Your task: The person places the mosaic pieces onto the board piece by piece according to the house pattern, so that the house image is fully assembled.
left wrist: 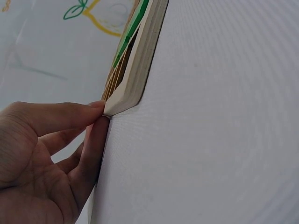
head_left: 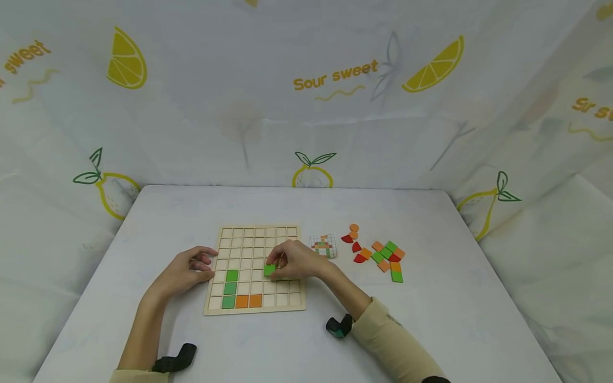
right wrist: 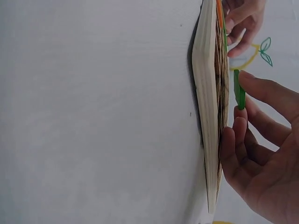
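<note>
Fingers of the right hand pinch a green tile above the board; the left hand rests relaxed fingers against the board's left edge. A loose pinch could drop the tile askew, and a nudge could shift the board. Right of the board lie a pattern card and loose pieces; beyond it, the cloth reads "Sour sweet"; no brand is legible.

Green tile over part-filled wooden grid board.
Tile: thin, square, pinched in right hand, clear of the cells. Board: flat, left edge touched by left hand; lower left holds three green squares in a column, two orange squares alongside.
</note>
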`<control>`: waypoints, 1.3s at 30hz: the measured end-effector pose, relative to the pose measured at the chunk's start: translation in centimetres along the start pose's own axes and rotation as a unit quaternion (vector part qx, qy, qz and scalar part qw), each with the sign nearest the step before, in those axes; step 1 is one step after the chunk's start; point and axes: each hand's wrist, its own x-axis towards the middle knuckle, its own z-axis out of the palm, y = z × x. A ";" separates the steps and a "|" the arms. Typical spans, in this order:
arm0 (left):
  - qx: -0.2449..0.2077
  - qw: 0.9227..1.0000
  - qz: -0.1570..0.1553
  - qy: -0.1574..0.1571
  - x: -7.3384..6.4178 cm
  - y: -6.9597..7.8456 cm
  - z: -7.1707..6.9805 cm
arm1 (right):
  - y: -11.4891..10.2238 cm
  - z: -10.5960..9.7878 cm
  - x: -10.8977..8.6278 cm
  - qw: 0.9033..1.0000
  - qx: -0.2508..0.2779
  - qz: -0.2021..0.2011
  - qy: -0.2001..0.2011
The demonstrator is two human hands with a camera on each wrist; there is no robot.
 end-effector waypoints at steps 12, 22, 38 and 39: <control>-0.001 1.000 0.004 -0.001 0.1 -0.2 -0.2 | -0.7 -0.4 0.1 1.000 -0.014 0.016 -0.011; -0.002 1.000 0.000 0.000 0.2 -0.3 -0.3 | -0.8 -0.6 0.1 1.000 0.008 0.005 -0.027; -0.002 1.000 -0.007 -0.002 0.1 -0.2 0.0 | -0.3 -2.0 -1.7 1.000 0.024 0.016 -0.009; -0.002 1.000 -0.007 -0.001 0.1 -0.2 0.0 | -0.2 -2.4 -2.0 1.000 0.025 0.017 -0.005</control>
